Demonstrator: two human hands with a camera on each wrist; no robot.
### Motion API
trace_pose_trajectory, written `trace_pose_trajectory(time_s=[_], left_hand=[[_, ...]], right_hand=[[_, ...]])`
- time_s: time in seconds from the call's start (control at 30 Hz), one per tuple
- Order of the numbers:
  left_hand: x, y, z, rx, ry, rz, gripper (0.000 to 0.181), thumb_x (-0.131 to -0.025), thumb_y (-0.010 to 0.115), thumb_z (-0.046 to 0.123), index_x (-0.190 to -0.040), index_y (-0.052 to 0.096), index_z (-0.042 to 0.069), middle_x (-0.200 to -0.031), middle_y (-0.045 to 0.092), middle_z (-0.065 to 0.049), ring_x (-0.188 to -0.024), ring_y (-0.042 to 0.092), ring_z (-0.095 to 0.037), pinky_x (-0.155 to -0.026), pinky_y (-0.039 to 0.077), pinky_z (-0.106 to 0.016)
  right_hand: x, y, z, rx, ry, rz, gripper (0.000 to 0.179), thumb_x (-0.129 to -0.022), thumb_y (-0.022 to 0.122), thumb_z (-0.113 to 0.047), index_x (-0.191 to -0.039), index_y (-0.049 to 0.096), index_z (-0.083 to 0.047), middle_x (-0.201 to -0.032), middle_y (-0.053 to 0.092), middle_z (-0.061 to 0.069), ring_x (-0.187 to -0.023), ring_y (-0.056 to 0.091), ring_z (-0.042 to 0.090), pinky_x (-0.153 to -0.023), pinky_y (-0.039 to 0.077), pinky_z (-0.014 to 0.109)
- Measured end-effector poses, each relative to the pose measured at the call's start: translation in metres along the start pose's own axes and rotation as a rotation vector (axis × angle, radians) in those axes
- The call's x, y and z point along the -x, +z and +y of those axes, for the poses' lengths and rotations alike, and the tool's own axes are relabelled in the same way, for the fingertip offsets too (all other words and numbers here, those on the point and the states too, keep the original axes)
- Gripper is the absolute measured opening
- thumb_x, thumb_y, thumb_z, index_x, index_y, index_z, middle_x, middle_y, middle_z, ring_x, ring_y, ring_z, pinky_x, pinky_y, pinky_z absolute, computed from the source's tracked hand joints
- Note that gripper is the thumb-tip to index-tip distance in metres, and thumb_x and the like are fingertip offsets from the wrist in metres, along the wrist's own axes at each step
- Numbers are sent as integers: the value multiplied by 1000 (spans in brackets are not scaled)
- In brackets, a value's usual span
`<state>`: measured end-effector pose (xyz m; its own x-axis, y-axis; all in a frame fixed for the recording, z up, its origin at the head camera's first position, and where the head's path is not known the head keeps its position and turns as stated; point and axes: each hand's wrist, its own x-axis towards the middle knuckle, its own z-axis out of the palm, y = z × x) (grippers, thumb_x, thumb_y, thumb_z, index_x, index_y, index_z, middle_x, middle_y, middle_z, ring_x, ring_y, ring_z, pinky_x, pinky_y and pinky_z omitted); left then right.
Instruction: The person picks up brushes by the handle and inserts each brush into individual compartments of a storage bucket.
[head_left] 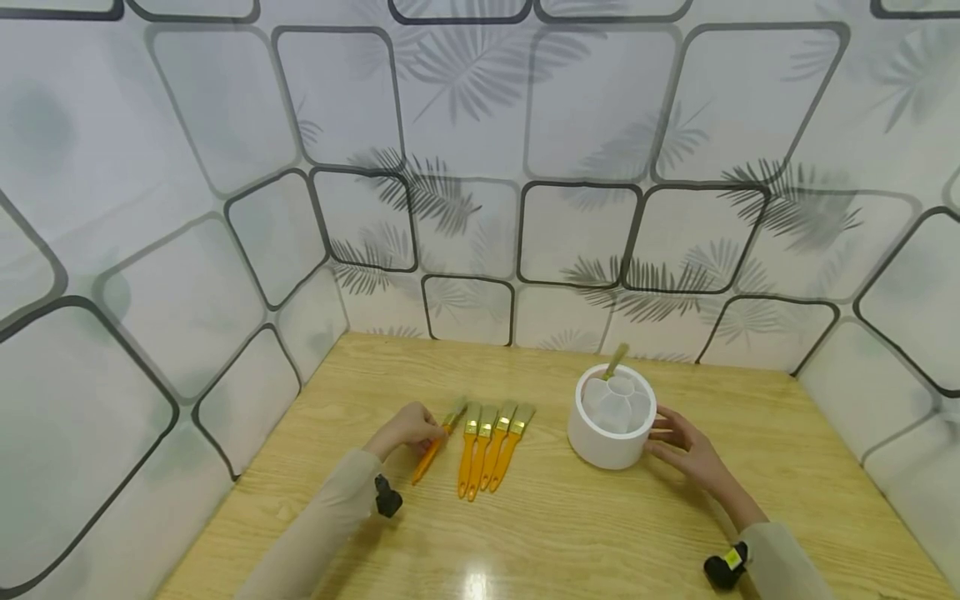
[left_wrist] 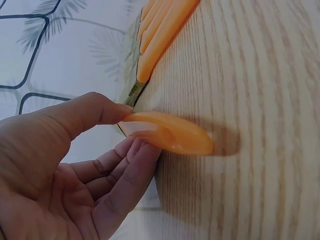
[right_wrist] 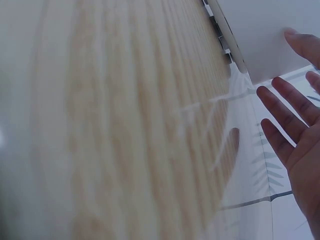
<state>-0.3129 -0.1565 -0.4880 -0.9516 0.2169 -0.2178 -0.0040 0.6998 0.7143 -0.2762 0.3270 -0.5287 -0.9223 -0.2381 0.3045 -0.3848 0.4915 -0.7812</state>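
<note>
My left hand (head_left: pixel 403 429) pinches a paintbrush (head_left: pixel 427 463) between thumb and fingers; its bristles point away, up and to the right. In the left wrist view the brush's orange handle (left_wrist: pixel 185 137) slants close over the wood. Just right of it, several like paintbrushes (head_left: pixel 477 468) lie side by side, bristles to the back. A white round organizer (head_left: pixel 606 450) with inner compartments stands to the right, one paintbrush (head_left: pixel 617 358) upright in its back compartment. Fingers spread, my right hand (head_left: pixel 693 457) is at the organizer's right side, thumb tip against its wall (right_wrist: pixel 265 45) in the right wrist view.
The pale wooden table (head_left: pixel 540 533) meets patterned white walls (head_left: pixel 465 225) at the back and both sides. A small black device (head_left: pixel 387 497) sits at the left wrist, another black device (head_left: pixel 726 568) at the right.
</note>
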Motion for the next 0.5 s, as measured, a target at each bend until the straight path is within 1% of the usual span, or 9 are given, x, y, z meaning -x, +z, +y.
trace_pose_trajectory(time_s=[0.1,0.2,0.37,0.5], left_hand=[[0,0,0,5,-5,6,15,-79,70,14,-73,70,0,-59,63,-6,-51,62,-16,-52,55,-30],[0,0,0,17,-12,8,14,-79,70,13,-75,70,0,-60,64,-7,-52,62,-16,-52,55,-30],[-2,-1,-2,45,-12,6,13,-79,70,13,-77,69,0,-61,63,-6,-53,62,-15,-52,55,-31],[-4,-1,-1,63,2,8,14,-79,70,14,-79,68,0,-64,64,-7,-54,63,-16,-54,55,-31]], right_hand=[[0,1,-1,-1,-2,5,61,-86,66,-14,-140,38,-9,-117,58,14,-98,60,2,-80,49,21],[0,1,-2,6,8,-2,61,-87,66,-15,-141,37,-10,-119,56,17,-98,59,1,-81,49,21],[0,1,-3,10,26,-5,61,-87,65,-16,-141,37,-11,-120,56,15,-98,57,-3,-81,48,21],[0,0,-4,6,16,1,61,-87,66,-15,-140,37,-11,-118,57,12,-99,59,3,-81,49,21]])
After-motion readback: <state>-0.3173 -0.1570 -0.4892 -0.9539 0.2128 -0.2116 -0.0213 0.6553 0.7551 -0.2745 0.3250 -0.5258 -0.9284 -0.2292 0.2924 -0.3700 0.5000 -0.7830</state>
